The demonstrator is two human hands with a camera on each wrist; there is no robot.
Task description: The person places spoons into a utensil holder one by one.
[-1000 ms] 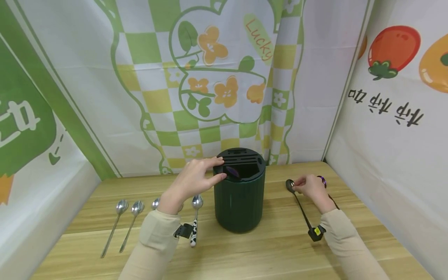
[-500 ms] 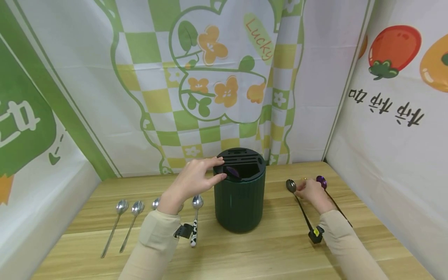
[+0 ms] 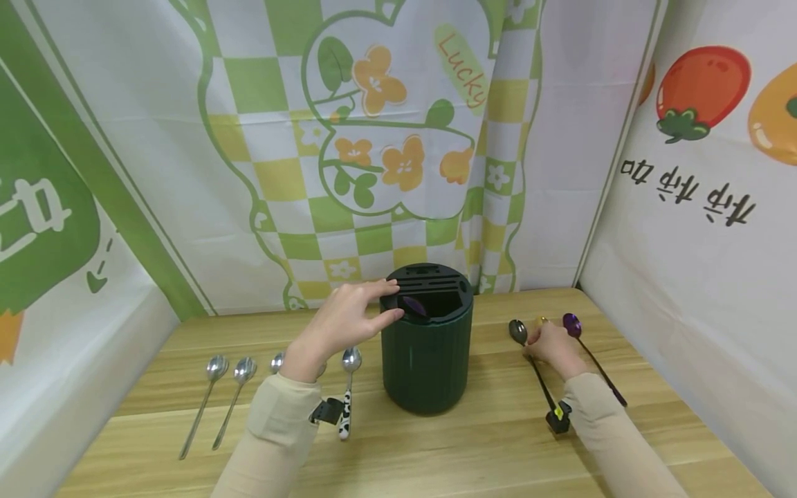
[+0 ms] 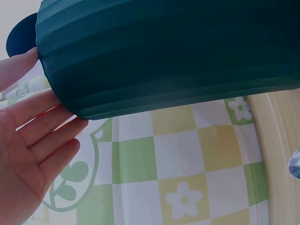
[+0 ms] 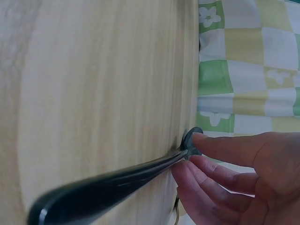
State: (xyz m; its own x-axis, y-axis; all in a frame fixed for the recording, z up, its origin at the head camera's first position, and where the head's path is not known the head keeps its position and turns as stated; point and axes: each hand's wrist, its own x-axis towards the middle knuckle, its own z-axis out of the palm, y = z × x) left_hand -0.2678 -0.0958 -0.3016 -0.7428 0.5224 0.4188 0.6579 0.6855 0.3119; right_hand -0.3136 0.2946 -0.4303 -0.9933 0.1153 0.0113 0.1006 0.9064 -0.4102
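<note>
A dark green ribbed utensil holder (image 3: 425, 366) with a black slotted lid stands upright mid-table. The purple bowl of a spoon (image 3: 414, 305) shows in its opening. My left hand (image 3: 345, 315) rests on the rim, fingers nearly straight; in the left wrist view, thumb and fingertips touch the holder's edge. Over at the right, my right hand (image 3: 554, 348) pinches a black spoon (image 5: 112, 187) at the neck just below its bowl. That spoon's handle slants along the table towards me. Behind the right hand a gold spoon (image 3: 543, 320) is mostly hidden.
A purple spoon (image 3: 573, 324) with a dark handle lies right of my right hand. On the left lie silver spoons (image 3: 216, 366), some partly covered by my left arm, and one spoon with a cow-print handle (image 3: 345, 415). A patterned curtain (image 3: 349, 228) hangs behind the table.
My right hand has shifted slightly down and its fingers have come onto the black spoon's neck. The purple spoon at right is more exposed. The left hand has stayed put.
</note>
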